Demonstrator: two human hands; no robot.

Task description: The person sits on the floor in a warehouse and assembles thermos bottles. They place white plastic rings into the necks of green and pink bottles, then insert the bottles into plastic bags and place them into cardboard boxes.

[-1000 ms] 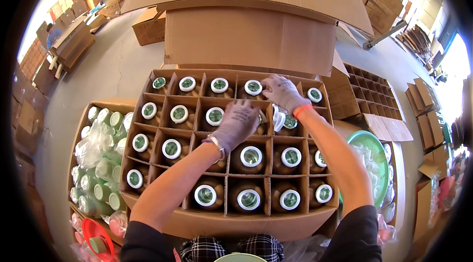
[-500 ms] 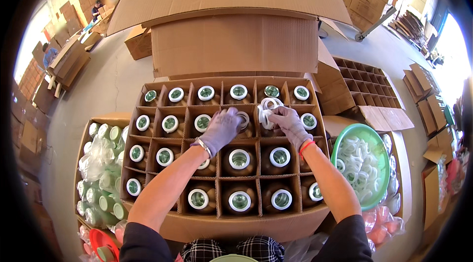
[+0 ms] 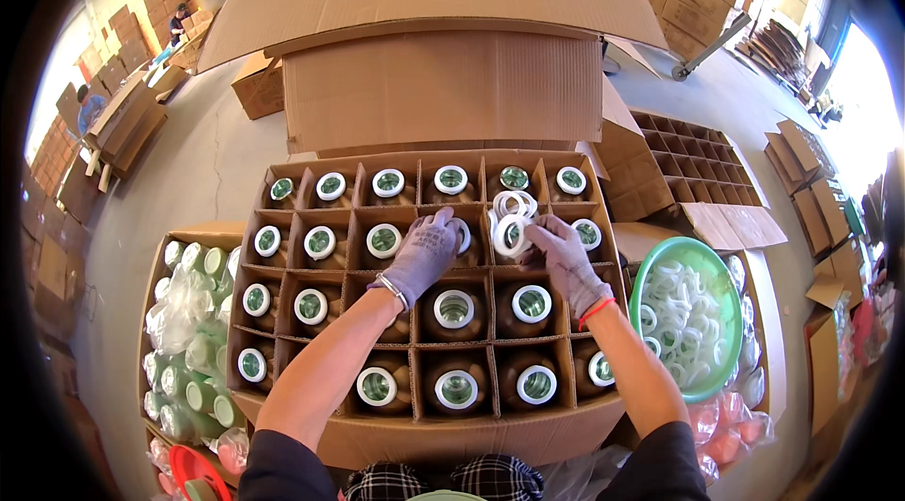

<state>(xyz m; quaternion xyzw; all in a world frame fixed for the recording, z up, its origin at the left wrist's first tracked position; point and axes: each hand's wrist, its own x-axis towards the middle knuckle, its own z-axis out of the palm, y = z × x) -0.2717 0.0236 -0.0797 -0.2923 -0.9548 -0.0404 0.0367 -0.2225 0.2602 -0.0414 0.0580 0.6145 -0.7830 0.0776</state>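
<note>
A second ago the right hand [image 3: 566,258] was over the back row of bottles; it has drawn toward 5 o'clock, uncovering the green neck of the fifth bottle [image 3: 514,178]. The white rings [image 3: 512,217] it holds, then dangling beneath it, now spread at 11 o'clock from its fingers. In the view, the bottle box [image 3: 452,440] and the left hand [image 3: 424,251] have shifted toward 8 o'clock. At 3 o'clock of the box, the green basin [image 3: 733,322] has emerged from behind the right forearm. Toward 10 o'clock, a second co-worker [image 3: 177,22] has appeared.
</note>
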